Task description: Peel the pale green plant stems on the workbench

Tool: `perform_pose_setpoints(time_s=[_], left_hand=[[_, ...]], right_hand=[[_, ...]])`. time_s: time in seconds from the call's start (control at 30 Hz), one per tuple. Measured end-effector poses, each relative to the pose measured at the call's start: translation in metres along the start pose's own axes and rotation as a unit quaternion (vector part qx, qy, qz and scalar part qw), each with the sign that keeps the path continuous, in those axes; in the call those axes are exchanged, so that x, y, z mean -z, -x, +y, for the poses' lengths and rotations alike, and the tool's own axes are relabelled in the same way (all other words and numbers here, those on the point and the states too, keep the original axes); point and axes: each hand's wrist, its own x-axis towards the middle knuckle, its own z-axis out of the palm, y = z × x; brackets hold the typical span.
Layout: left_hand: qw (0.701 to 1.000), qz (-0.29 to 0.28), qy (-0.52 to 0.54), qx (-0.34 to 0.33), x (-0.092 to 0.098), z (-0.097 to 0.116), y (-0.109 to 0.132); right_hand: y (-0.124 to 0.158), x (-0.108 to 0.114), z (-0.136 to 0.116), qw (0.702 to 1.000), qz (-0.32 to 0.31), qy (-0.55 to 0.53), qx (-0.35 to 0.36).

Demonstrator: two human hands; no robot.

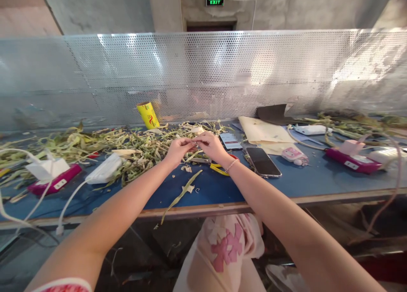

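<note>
- A pale leaf strip (195, 144), thin and short, lies roughly level, pinched between left hand (178, 151) and right hand (212, 145), above the middle of the blue table (286, 183).

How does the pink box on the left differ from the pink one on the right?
The left pink box lies at the edge of the leaf scraps; the right pink box lies clear of them on the blue table. The left pink box carries a white block, the right pink box a pale pink piece. Both are flat, magenta, white-labelled and untouched: left hand and right hand pinch a pale strip.
</note>
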Motion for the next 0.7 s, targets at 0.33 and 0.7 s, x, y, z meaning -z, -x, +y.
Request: perform_pose_setpoints(time_s=[0.33, 0.7], left_hand=[[0.996, 0.006, 0.072, 0.057, -0.0030, 0.0045, 0.0020], [1.000, 0.014, 0.009, 0.019, -0.0009, -0.0012, -0.0003]], right_hand=[[0.0001, -0.0016, 0.0050, 0.999, -0.019, -0.028, -0.024], [-0.0008, -0.0020, 0.0006, 0.996, -0.039, -0.055, -0.053]])
